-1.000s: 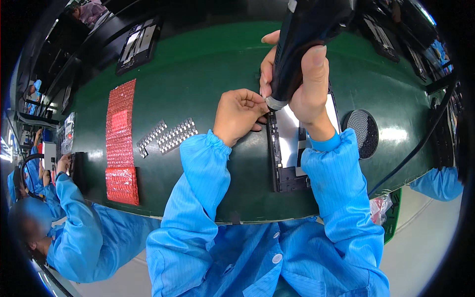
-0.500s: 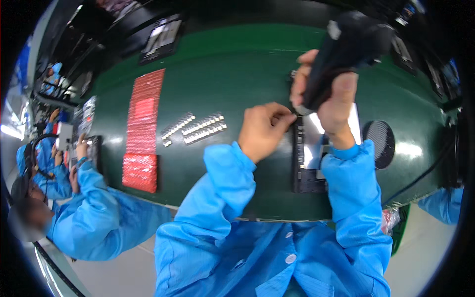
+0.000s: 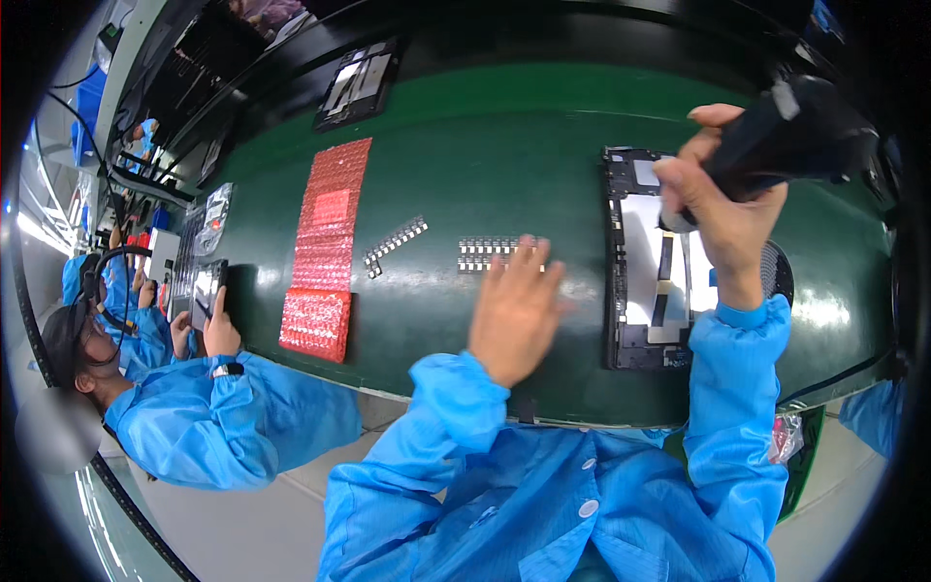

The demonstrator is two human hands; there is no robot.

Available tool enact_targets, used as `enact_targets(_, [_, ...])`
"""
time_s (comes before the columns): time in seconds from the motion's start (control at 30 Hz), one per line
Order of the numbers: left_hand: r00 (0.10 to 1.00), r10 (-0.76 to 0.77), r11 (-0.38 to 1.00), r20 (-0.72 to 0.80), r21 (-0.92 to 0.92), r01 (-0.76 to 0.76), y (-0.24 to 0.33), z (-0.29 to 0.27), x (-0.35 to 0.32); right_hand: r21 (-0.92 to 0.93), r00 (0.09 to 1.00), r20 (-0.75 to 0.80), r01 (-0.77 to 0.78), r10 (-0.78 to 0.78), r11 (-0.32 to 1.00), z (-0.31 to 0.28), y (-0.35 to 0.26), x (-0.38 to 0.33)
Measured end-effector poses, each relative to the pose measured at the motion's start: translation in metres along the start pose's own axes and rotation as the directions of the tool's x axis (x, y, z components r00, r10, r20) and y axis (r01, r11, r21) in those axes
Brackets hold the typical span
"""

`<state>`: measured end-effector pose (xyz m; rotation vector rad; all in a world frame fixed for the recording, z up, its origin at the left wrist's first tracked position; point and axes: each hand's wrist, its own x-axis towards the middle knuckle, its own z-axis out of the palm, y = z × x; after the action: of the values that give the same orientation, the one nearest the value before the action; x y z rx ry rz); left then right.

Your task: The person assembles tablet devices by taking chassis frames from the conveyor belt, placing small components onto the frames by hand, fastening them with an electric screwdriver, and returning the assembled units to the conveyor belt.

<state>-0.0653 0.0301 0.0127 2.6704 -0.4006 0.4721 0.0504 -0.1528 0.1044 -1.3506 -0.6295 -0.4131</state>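
Observation:
My right hand (image 3: 732, 218) grips a black handheld tool (image 3: 790, 141) with a rounded, paler tip. That tip hangs over the right side of an opened tablet-like device (image 3: 637, 281), which has a black frame and a silvery-white inside; my hand and the tool cover part of it. My left hand (image 3: 514, 315) lies left of the device, fingers spread and slightly blurred. Its fingertips are over short strips of small metallic pieces (image 3: 475, 254), partly hiding them; whether they touch cannot be told. Further left is another such strip (image 3: 398, 244), set at a slant.
Red bubble wrap (image 3: 330, 233) lies left on the green table. A similar opened device (image 3: 357, 85) rests at the back left. Behind my right wrist sits a dark round mesh-topped object (image 3: 778, 272). At far left, a co-worker in blue (image 3: 208, 417) handles a device.
My left hand has left the device's edge, moved left to the strips and opened from a pinch. The strips lie straighter. My right hand has shifted the tool rightward. The view has turned.

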Motion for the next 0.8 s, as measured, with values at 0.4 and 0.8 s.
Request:
enact_targets(0.4, [0.885,-0.338,0.902,0.32,-0.16,0.402,-0.117,-0.058,0.013,-0.022,0.939,-0.341,-0.046,0.036,0.999,-0.145,-0.021,-0.034])
enact_targets(0.8, [0.843,-0.496,0.812,0.209,-0.233,0.535,-0.094,-0.037,0.01,-0.098,0.91,-0.41,-0.116,0.065,0.988,-0.175,-0.007,-0.047])
